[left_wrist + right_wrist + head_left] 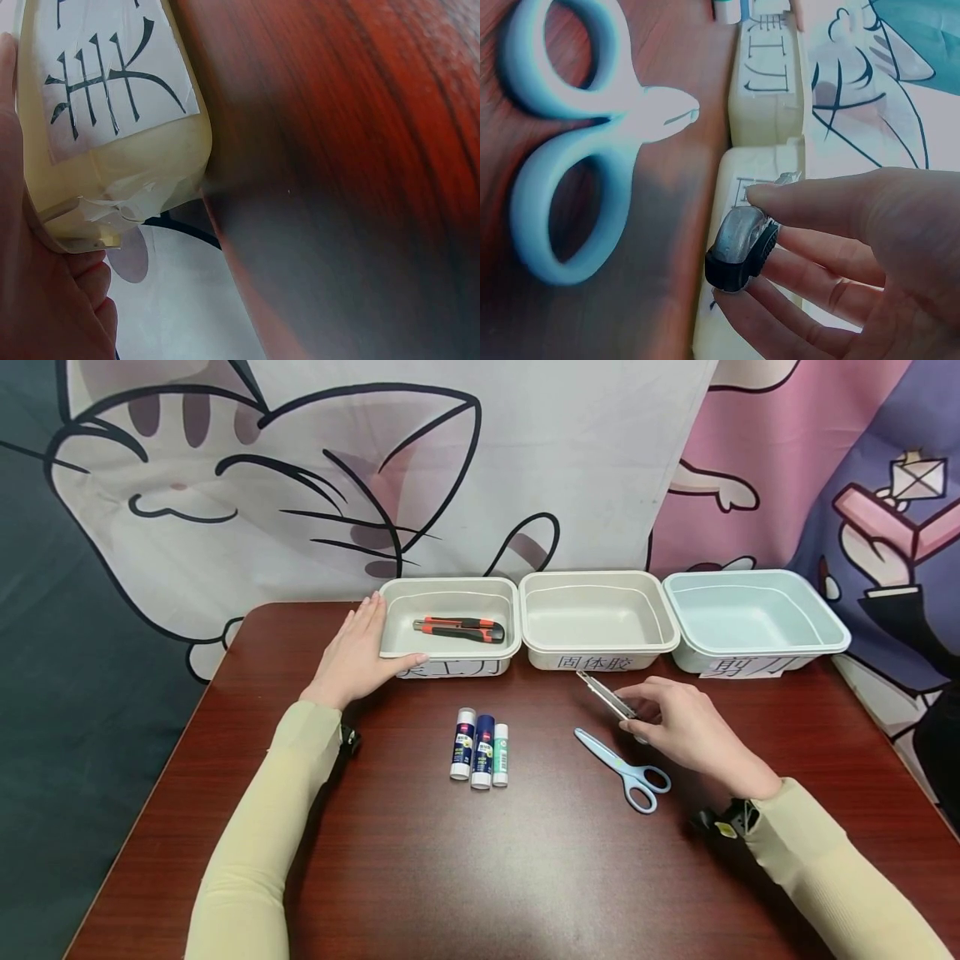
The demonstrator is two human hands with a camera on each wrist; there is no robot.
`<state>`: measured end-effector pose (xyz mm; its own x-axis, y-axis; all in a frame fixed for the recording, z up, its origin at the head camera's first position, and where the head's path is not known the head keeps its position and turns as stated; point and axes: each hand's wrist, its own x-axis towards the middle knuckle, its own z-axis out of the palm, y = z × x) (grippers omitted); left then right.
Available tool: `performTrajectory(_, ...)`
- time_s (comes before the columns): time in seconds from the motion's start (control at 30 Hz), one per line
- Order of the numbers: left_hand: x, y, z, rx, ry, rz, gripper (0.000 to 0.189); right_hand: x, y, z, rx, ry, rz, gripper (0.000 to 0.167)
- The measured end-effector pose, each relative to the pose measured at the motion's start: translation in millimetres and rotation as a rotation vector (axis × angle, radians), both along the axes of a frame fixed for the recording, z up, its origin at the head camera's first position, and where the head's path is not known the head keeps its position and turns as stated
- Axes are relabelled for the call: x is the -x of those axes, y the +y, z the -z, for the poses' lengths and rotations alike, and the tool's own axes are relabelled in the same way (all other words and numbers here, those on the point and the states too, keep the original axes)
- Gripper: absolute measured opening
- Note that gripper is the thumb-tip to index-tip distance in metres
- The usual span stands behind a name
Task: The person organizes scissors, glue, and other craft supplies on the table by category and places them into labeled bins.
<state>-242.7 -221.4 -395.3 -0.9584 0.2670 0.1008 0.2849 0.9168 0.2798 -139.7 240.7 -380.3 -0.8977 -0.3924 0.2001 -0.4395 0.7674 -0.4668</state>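
My left hand (357,652) rests on the left corner of a cream bin (397,590), fingers straight along its side and thumb over the front rim. Two red-and-black utility knives (468,632) lie inside that bin. In the right wrist view, my right hand (840,255) pinches a silver utility knife (741,234) with a black end between thumb and fingers. The head view has this knife raised in front of the middle bin (592,658), tip toward it. Below it on the table lie light-blue scissors (618,768), apart from the hand.
Several glue sticks are avoided by both hands: white-capped (462,743), blue-capped (483,752) and green (501,755), side by side on the brown table (450,877). A pale-blue bin (757,647) stands at the right of the row. Paper labels front the bins; a printed curtain (585,460) hangs behind.
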Motion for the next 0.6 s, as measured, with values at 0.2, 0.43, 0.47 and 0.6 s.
performTrajectory(0.2, -0.7, 0.3, -0.1, -0.003, 0.000, -0.001, 0.123, 3.4, -9.8, -0.9, 0.002, 0.003, -0.042, 0.035)
performTrajectory(0.43, -0.6, 0.1, -0.1, -0.003, -0.002, -0.003, 0.123, 7.9, -21.3, -2.1, 0.006, 0.015, -0.086, 0.035)
performTrajectory(0.47, -0.7, 0.1, -0.1, -0.003, -0.002, -0.003, 0.123, 8.5, -23.1, -2.1, 0.006, 0.016, -0.091, 0.035)
performTrajectory(0.6, -0.9, 0.0, -0.2, -0.002, -0.003, -0.001, 0.123, 10.8, -30.3, -1.7, 0.011, 0.011, -0.110, 0.035)
